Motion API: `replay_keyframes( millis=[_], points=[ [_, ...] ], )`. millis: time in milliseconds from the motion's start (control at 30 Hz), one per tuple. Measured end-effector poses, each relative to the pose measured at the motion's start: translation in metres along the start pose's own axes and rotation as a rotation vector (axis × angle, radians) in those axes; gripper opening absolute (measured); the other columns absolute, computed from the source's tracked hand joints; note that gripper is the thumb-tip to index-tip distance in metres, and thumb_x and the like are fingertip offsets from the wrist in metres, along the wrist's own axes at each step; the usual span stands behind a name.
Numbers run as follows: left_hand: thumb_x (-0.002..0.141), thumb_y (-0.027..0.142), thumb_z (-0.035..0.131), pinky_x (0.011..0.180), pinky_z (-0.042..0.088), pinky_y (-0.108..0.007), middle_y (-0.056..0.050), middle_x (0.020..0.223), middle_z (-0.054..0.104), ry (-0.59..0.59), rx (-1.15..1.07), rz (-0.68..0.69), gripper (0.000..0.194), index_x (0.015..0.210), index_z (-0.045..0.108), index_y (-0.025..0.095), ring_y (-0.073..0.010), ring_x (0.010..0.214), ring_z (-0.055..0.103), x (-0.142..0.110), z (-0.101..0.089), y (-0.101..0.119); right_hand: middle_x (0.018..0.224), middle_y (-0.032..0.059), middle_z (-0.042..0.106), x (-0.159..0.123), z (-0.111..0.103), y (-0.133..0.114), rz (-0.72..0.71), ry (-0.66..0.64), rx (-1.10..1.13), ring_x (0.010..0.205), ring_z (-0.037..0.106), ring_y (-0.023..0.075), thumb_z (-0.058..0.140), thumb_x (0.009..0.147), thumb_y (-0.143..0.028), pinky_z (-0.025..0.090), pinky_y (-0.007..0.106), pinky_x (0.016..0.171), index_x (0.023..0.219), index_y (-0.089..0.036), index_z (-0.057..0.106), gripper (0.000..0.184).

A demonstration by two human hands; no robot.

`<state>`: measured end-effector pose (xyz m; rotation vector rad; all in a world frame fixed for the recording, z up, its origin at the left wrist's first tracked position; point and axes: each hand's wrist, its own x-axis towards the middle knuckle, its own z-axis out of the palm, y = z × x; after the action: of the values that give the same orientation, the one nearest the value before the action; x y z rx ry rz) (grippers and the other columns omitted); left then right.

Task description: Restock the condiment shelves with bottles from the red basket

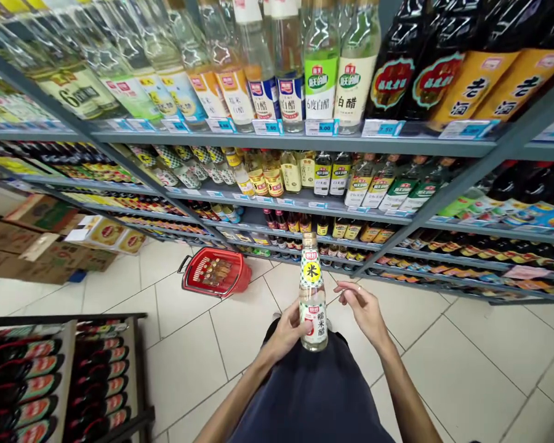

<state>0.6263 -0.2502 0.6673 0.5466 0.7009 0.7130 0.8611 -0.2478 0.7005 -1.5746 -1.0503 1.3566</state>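
A clear glass bottle of rice vinegar [313, 296] stands upright before my body, its labels facing me. My left hand [287, 332] is wrapped round its lower half, with the thumb across the front label; the fingers behind the glass are hidden. To the right of the bottle, my right hand [362, 309] hovers apart from it, fingers loosely bent and nothing visible between them. Beyond both hands, the middle shelf holds several smaller vinegar bottles [290, 172].
A red shopping basket [242, 280] with goods in it sits on the tiled floor. Grey shelving [295, 145] full of bottles spans the front. Cardboard boxes [9, 246] are stacked at left. A rack of dark bottles [23, 387] stands at lower left.
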Motion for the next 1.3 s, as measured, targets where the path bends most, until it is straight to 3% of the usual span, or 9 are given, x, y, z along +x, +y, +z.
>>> replay_keyframes(
  millis=[133,267,500,600,700,833,1067,1167,1300],
  points=[
    [0.077,0.055,0.086,0.108,0.049,-0.042,-0.016,0.135,0.068,0.041,0.011,0.018,0.080,0.144,0.059,0.020,-0.0320,0.124,0.065,-0.010,-0.004,0.001,0.108,0.0063,0.075,0.001,0.002,0.002,-0.012,0.000,-0.029,0.083,0.063,0.0166,0.062,0.101,-0.048,0.054,0.032,0.081,0.122,-0.025,0.073,0.032],
    [0.076,0.054,0.087,0.107,0.049,-0.041,-0.015,0.133,0.069,0.013,0.022,0.055,0.080,0.142,0.061,0.017,-0.0311,0.122,0.065,-0.018,-0.022,0.007,0.105,0.0069,0.075,0.009,0.038,-0.005,-0.047,0.010,-0.037,0.081,0.063,0.0169,0.062,0.100,-0.048,0.055,0.031,0.077,0.119,-0.025,0.074,0.033],
    [0.080,0.045,0.086,0.107,0.047,-0.037,-0.013,0.136,0.066,-0.117,0.153,0.096,0.085,0.153,0.052,0.018,-0.0277,0.120,0.064,-0.066,-0.112,0.063,0.088,0.0063,0.074,0.039,0.159,-0.011,-0.130,0.033,-0.065,0.075,0.067,0.0198,0.059,0.099,-0.058,0.057,0.034,0.075,0.130,-0.020,0.069,0.050],
    [0.079,0.044,0.087,0.105,0.048,-0.035,-0.012,0.137,0.066,-0.157,0.135,0.099,0.086,0.153,0.052,0.019,-0.0273,0.121,0.063,-0.095,-0.162,0.088,0.101,0.0101,0.078,0.050,0.219,-0.020,-0.132,0.076,-0.067,0.085,0.073,0.0234,0.064,0.094,-0.062,0.060,0.034,0.076,0.129,-0.020,0.069,0.054],
    [0.077,0.046,0.087,0.104,0.048,-0.034,-0.011,0.135,0.067,-0.156,0.104,0.120,0.086,0.152,0.054,0.019,-0.0271,0.120,0.062,-0.119,-0.212,0.106,0.116,0.0116,0.077,0.060,0.285,-0.041,-0.105,-0.020,-0.087,0.095,0.074,0.0248,0.072,0.090,-0.056,0.061,0.033,0.079,0.124,-0.021,0.071,0.048],
    [0.077,0.048,0.087,0.096,0.049,-0.032,-0.010,0.129,0.069,-0.127,0.123,0.116,0.086,0.151,0.055,0.017,-0.0252,0.112,0.064,-0.134,-0.269,0.127,0.121,0.0110,0.076,0.076,0.356,-0.067,-0.072,-0.217,-0.099,0.091,0.073,0.0222,0.070,0.093,-0.053,0.060,0.030,0.073,0.132,-0.023,0.066,0.050],
    [0.085,0.047,0.080,0.116,0.044,-0.044,-0.014,0.152,0.056,-0.135,0.084,0.175,0.087,0.159,0.043,0.021,-0.0311,0.135,0.057,-0.107,-0.333,0.155,0.127,0.0109,0.073,0.136,0.415,-0.086,0.043,-0.382,-0.175,0.099,0.070,0.0233,0.064,0.098,-0.052,0.060,0.033,0.077,0.137,-0.023,0.061,0.049],
    [0.090,0.047,0.076,0.125,0.035,-0.047,-0.014,0.162,0.045,-0.137,0.088,0.221,0.085,0.161,0.038,0.022,-0.0322,0.149,0.044,-0.080,-0.350,0.171,0.118,0.0105,0.076,0.175,0.432,-0.087,0.016,-0.322,-0.119,0.092,0.071,0.0232,0.069,0.093,-0.056,0.061,0.033,0.075,0.130,-0.021,0.065,0.050],
    [0.092,0.058,0.068,0.128,0.031,-0.049,-0.014,0.159,0.051,0.005,0.222,0.241,0.075,0.154,0.051,0.018,-0.0324,0.150,0.045,-0.035,-0.374,0.210,0.103,0.0096,0.078,0.233,0.446,-0.097,-0.010,-0.174,-0.024,0.063,0.061,0.0144,0.074,0.086,-0.062,0.047,0.024,0.048,0.120,-0.018,0.068,0.056]
  ],
)
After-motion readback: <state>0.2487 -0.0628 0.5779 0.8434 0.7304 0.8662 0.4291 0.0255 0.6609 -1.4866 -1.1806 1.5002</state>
